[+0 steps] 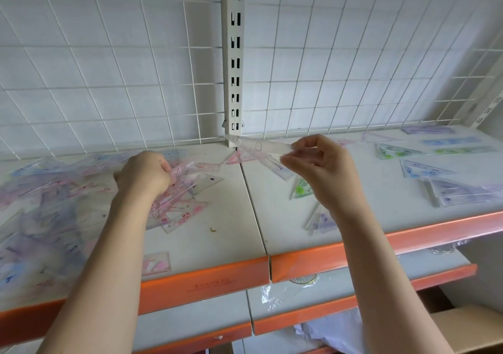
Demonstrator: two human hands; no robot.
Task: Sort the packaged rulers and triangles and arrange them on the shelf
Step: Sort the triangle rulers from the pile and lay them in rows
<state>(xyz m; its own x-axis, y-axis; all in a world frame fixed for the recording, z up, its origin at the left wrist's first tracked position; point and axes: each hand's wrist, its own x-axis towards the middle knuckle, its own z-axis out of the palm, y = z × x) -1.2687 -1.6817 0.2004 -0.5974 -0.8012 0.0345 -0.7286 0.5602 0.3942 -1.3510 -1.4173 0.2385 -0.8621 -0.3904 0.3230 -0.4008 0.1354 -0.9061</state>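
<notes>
Sorting is midway. The right hand (318, 168) pinches a clear plastic packaged ruler (261, 147) aloft over the white shelf board with orange front edge (353, 255); the left hand (144, 174) grips pink packaged triangles (185, 187) from the left heap. By my judgement, next the ruler joins the sorted rows far right (446, 149).

Back wall: white wire grid (109, 62) over white panel, spanning the full width.
Upright: cream slotted post (234, 54) at centre, a second one (487, 108) slanting at far right.
Shelf: pale boards (239, 217) with orange front lip (206, 283), a seam at the middle.
Below: lower shelf (190, 318), orange-edged; cardboard box (468, 326) at bottom right.
Light: soft, even.
</notes>
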